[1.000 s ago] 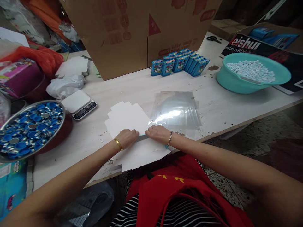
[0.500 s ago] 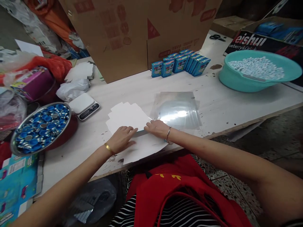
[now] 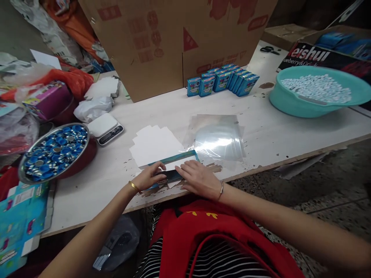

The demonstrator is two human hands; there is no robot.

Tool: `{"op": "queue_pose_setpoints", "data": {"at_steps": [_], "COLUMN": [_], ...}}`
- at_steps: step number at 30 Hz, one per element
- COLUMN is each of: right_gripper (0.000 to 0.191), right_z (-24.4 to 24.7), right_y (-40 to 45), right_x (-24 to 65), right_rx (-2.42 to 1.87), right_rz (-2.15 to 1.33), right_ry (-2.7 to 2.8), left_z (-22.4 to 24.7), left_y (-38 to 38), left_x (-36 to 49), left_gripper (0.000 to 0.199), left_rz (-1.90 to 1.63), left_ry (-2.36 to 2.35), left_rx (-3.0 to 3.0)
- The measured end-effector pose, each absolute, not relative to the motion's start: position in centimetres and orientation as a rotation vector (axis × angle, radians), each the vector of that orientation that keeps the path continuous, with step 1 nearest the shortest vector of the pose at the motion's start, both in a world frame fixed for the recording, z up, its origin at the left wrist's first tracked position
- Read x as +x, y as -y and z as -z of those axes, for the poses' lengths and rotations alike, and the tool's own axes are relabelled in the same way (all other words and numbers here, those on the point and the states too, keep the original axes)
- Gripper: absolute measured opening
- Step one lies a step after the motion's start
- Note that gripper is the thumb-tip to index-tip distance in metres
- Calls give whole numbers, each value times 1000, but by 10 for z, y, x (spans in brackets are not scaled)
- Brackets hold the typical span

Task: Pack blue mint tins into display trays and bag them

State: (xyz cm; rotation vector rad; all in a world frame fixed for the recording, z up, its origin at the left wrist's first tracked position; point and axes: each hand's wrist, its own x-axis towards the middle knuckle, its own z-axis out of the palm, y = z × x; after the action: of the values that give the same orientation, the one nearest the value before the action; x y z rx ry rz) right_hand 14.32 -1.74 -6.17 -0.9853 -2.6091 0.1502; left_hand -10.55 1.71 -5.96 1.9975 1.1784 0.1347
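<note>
A blue-sided cardboard box [image 3: 175, 157], white inside, stands partly folded up near the table's front edge. My left hand [image 3: 148, 177] has its curled fingers on the left part of the box's near wall. Over the right part of that wall lies my right hand [image 3: 199, 178], its fingers bent over the edge and its thumb low on the outside. Just beyond the box rests a stack of white card blanks [image 3: 158, 142]. Clear plastic sheets [image 3: 217, 135] lie flat to the right of the stack, close to the box's right end.
Small blue packs [image 3: 222, 80] line up before a large brown carton [image 3: 150, 46]. A turquoise basin [image 3: 298, 106] of white pieces stands right; a bowl [image 3: 87, 143] of blue caps stands left, beside a scale [image 3: 106, 127]. Scissors [image 3: 269, 50] lie at the back.
The flat blank under my hands has been folded, so blue walls now stand up. My left hand has moved slightly down, and my right hand has come down toward me.
</note>
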Motion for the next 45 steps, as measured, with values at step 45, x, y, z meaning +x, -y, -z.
{"op": "queue_pose_setpoints", "data": {"at_steps": [45], "right_gripper": [25], "right_z": [78], "right_y": [-2], "right_x": [132], "right_rx": [-1314], "right_rz": [-588], "right_ry": [2859], "left_z": [64], "left_y": [-4], "left_x": [-91], "left_gripper": [21], "left_rz": [41], "left_ry": [-1280], "left_rx": [1823]}}
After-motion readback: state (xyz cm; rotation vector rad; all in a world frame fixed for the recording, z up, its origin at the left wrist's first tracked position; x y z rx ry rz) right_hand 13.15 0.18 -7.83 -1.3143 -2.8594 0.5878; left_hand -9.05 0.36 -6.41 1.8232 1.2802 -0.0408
